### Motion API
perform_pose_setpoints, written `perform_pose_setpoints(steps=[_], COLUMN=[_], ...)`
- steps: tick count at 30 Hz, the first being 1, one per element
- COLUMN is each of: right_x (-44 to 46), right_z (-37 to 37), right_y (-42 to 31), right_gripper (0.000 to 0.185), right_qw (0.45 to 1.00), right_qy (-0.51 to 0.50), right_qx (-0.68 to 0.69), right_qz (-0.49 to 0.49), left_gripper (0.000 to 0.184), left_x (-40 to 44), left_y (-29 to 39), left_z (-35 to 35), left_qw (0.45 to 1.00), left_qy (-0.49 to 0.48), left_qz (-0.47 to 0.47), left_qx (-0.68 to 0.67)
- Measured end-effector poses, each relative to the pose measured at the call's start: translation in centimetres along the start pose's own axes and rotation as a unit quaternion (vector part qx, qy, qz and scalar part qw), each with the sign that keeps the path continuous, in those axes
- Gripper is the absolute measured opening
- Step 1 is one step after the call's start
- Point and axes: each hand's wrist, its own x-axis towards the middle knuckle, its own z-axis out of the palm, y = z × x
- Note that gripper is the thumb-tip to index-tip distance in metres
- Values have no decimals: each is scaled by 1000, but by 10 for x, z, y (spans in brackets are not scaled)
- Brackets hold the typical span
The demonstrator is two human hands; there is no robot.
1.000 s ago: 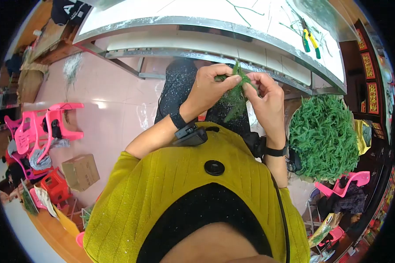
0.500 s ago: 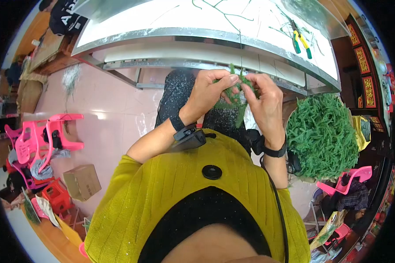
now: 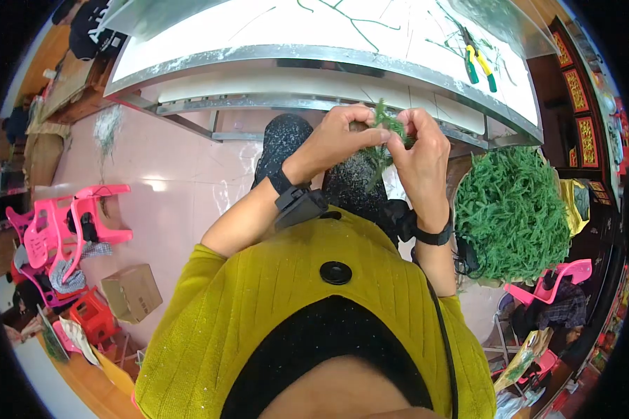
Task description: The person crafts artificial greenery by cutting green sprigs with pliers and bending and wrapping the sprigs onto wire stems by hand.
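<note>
Between my two hands, above my lap, is a green artificial sprig [image 3: 379,164] with needle-like leaves. My left hand [image 3: 342,137] pinches it from the left, thumb and fingers closed. My right hand [image 3: 421,150] grips it from the right, with the thumb close to the left thumb. The fingertips hide where the pieces meet. Just beyond the hands is the metal edge of the white table [image 3: 314,31]. Yellow-and-green pliers [image 3: 479,64] lie on it at the right, near thin dark green stems [image 3: 356,24].
A large heap of green sprigs [image 3: 511,213] stands at the right. Pink chairs [image 3: 77,216], a red stool [image 3: 93,315] and a cardboard box [image 3: 131,292] are on the left. Another person [image 3: 94,28] in dark clothing is at the upper left.
The sprig has turned between my fingers, and its lower end has shifted left since half a second ago. Both hands have stayed close together, still pinching it.
</note>
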Motion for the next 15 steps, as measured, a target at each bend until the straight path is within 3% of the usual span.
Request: perform_pose_setpoints(steps=[3,5,8,12,15], right_x=[-1,0,3,4,4], right_z=[0,3,-2,8,16], right_y=[6,15,14,11,18], right_gripper=[19,16,14,13,12], right_qw=[998,994,953,921,939], right_qy=[-12,7,-72,-79,-45], right_qx=[44,89,224,320,283], right_qz=[49,66,189,207,190], left_gripper=[15,16,17,17,26], left_x=[-3,-3,-3,-2,0], left_y=[4,8,11,-1,6], left_z=[1,5,6,15,24], left_qw=[990,969,936,905,888], left_qy=[-24,9,28,40,54], left_qz=[-101,-117,-136,-124,-130], left_qx=[-92,-217,-323,-406,-437])
